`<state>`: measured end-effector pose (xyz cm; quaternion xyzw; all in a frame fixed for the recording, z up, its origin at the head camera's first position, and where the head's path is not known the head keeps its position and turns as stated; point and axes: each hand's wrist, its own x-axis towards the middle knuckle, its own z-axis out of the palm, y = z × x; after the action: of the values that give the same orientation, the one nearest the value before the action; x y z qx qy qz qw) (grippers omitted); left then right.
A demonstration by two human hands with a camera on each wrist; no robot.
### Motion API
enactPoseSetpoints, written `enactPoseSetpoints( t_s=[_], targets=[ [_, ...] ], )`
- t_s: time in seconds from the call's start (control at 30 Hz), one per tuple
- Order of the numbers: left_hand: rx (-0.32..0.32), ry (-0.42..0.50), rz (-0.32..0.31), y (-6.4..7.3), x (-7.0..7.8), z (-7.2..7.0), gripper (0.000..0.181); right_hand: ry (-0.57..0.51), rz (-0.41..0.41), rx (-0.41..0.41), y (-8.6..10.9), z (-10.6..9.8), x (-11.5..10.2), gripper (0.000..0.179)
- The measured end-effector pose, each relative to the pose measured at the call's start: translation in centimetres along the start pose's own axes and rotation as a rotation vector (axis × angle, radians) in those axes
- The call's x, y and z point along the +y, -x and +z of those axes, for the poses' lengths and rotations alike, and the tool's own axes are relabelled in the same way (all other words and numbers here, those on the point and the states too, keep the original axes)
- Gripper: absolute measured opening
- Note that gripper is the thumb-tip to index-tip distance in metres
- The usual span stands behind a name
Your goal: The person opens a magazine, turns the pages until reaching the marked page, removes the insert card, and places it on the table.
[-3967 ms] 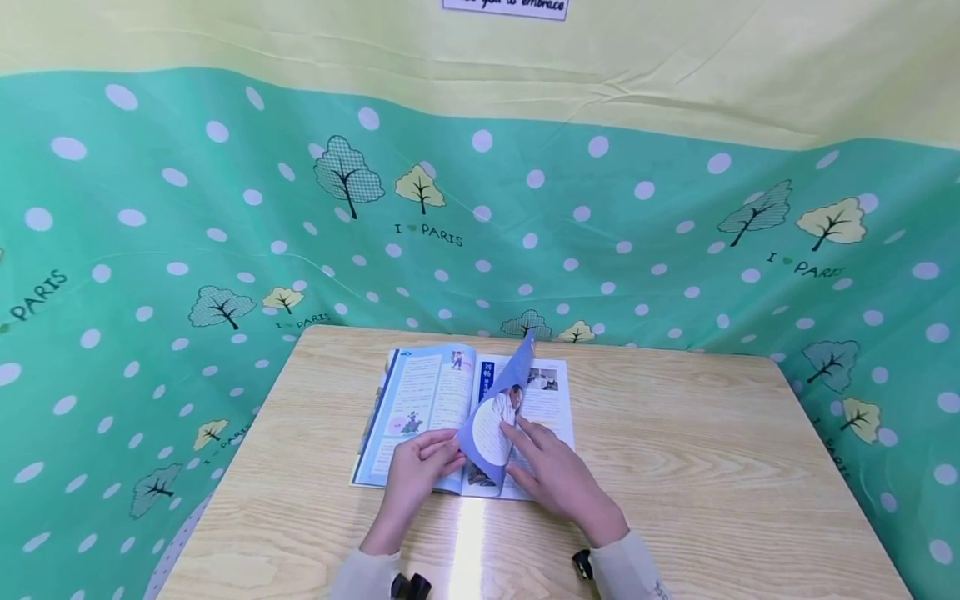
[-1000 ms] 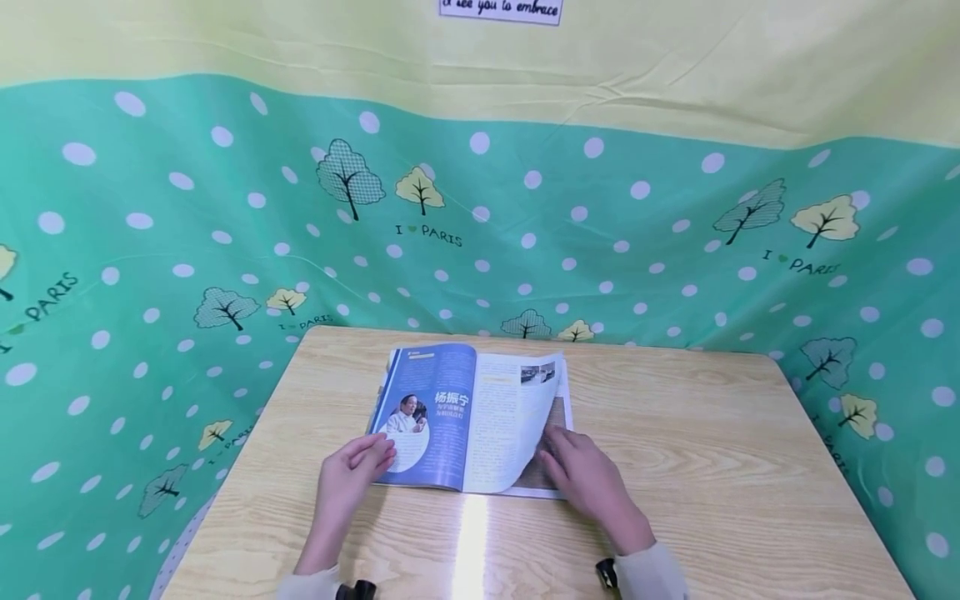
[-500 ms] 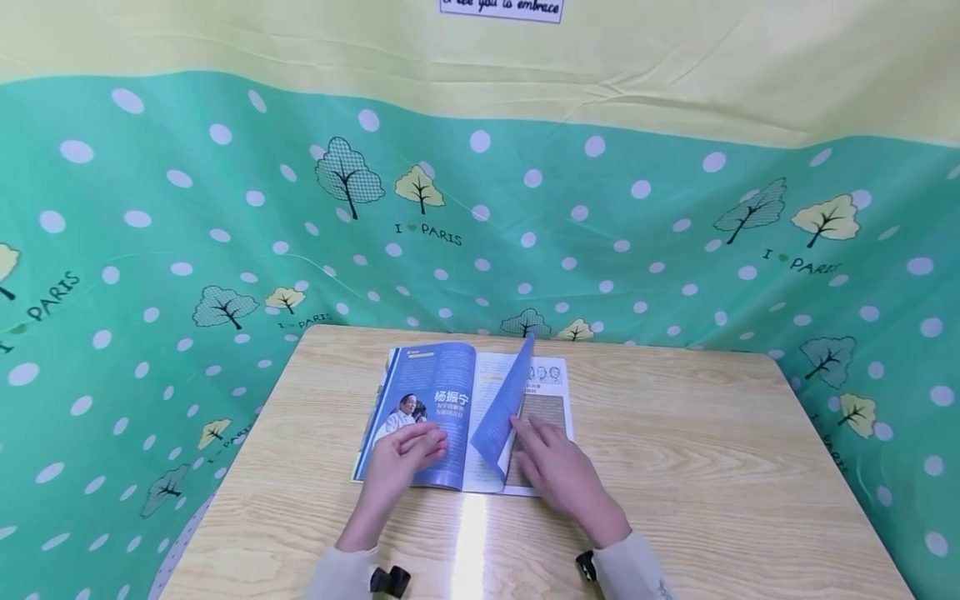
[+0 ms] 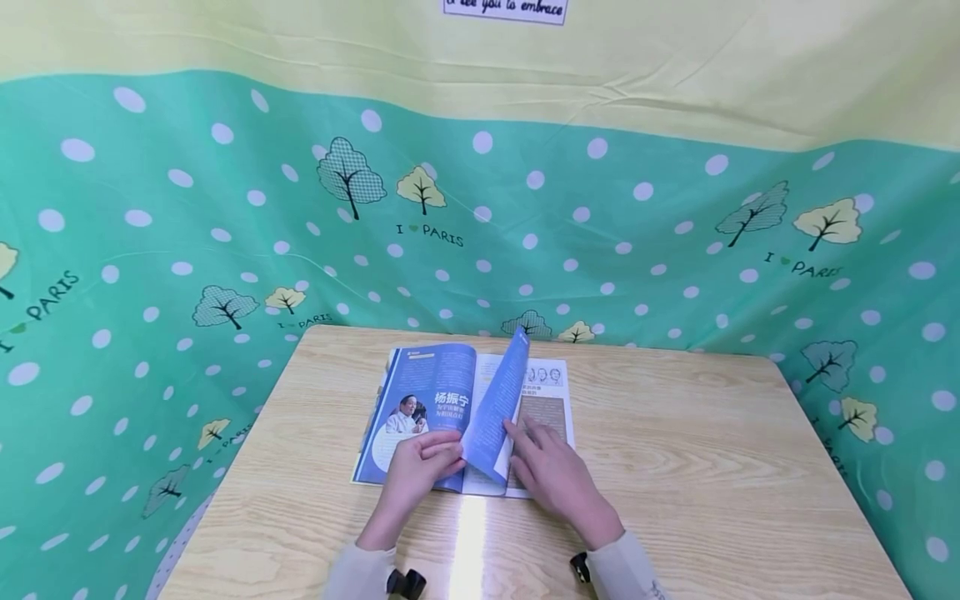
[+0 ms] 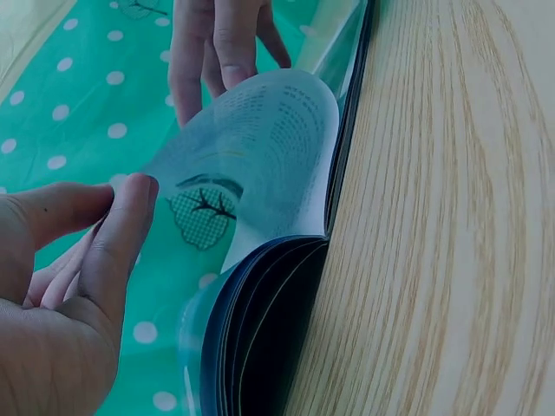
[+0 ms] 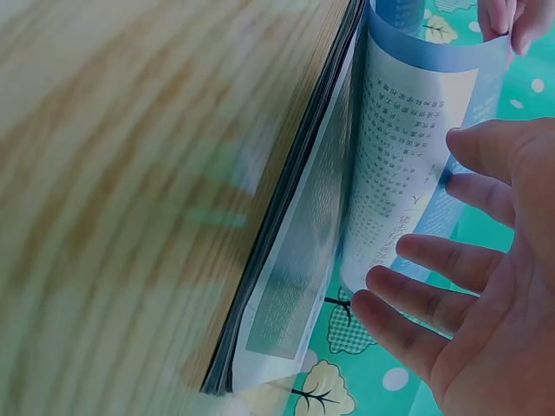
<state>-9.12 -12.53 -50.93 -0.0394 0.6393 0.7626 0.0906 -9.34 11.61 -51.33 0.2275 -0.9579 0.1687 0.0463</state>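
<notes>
An open magazine (image 4: 420,379) lies on the table, its left side showing a blue spread with a photo of a person. One blue page (image 4: 495,417) stands lifted and curled above the right side. My left hand (image 4: 422,462) pinches the near corner of that page between thumb and fingers, plain in the left wrist view, where the curled page (image 5: 286,147) stretches from it. My right hand (image 4: 555,467) is over the right side, with extended fingers touching or close behind the raised page (image 6: 416,130) in the right wrist view.
The wooden table (image 4: 712,450) extends on both sides of the magazine. A green dotted cloth (image 4: 585,275) hangs behind and around the table. A bright light reflection lies on the wood between my forearms.
Four seconds ago another page was lifted; it now lies on the left. Since one second ago, my left hand has moved right from the left page and taken the raised page's corner.
</notes>
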Motion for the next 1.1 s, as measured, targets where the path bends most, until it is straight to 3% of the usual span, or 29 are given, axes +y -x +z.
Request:
enactPoseSetpoints(
  t_s=[0.27, 0.53, 0.67, 0.87, 1.1],
  targets=[
    [0.017, -0.043, 0.011, -0.1, -0.3, -0.5, 0.033, 0.016, -0.003, -0.002, 0.1, -0.1, 0.1, 0.056],
    [0.095, -0.019, 0.012, 0.4, 0.7, -1.8, 0.028, -0.001, 0.005, 0.005, 0.6, -0.3, 0.6, 0.057],
    [0.164, -0.012, 0.011, 0.9, 1.2, -3.3, 0.028, 0.004, 0.025, -0.048, 1.2, -0.5, 1.2, 0.061],
    [0.272, -0.074, -0.012, 1.7, 1.4, -6.5, 0.028, 0.041, 0.055, -0.146, 2.0, -0.7, 2.1, 0.069],
    [0.336, -0.097, -0.061, 2.5, 1.6, -9.0, 0.032, 0.032, 0.087, -0.210, 2.5, -1.2, 2.6, 0.080]
  ],
)
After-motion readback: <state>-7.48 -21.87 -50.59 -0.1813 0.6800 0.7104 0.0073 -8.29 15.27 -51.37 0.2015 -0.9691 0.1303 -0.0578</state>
